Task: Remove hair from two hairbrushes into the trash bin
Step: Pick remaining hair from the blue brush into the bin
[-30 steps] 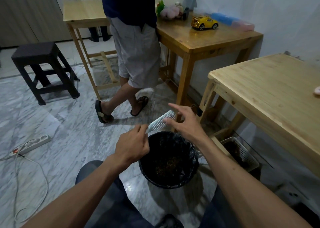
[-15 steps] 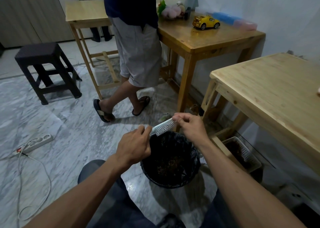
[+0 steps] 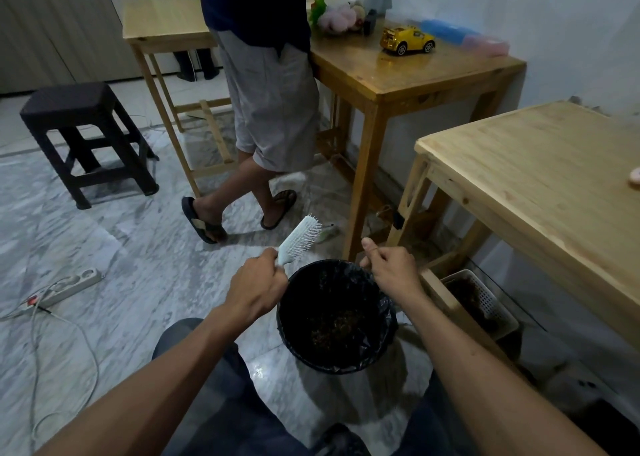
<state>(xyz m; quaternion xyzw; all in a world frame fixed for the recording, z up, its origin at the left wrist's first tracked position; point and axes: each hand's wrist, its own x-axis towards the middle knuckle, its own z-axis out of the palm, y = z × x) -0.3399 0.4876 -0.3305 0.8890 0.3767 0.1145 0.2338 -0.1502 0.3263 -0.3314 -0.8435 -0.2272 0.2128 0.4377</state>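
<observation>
2 hands work above the bin (image 3: 334, 317), a black-lined tub on the marble floor (image 3: 114, 247) between the person's knees. No brand, label or writing can be read anywhere in view.

Half a second ago the right hand (image 3: 393, 270) had its fingertips on the far end of the brush (image 3: 299, 241), which lay nearly level across the bin's far rim. Now that hand has come off it and sits over the right rim, well apart from the bristles, and the brush has swung up so its head tilts away and to the right, bristles facing right.

Left hand (image 3: 258, 291): grip closed round the brush handle, fingers curled tight, head sticking up beyond the knuckles. Right hand: fingers curled in, thumb raised, thumb and forefinger pressed together as in a pinch; whether any hair sits between them is too fine to tell.

Dark, speckled debris lies in the bin's bottom. To the right stands a pale bench (image 3: 540, 185), a white basket (image 3: 481, 299) on the floor under it. Another person (image 3: 266, 85) stands by a darker bench (image 3: 408, 71) carrying a yellow toy car (image 3: 407, 40). A black stool (image 3: 83, 126) and a power strip (image 3: 69, 284) are at left.
</observation>
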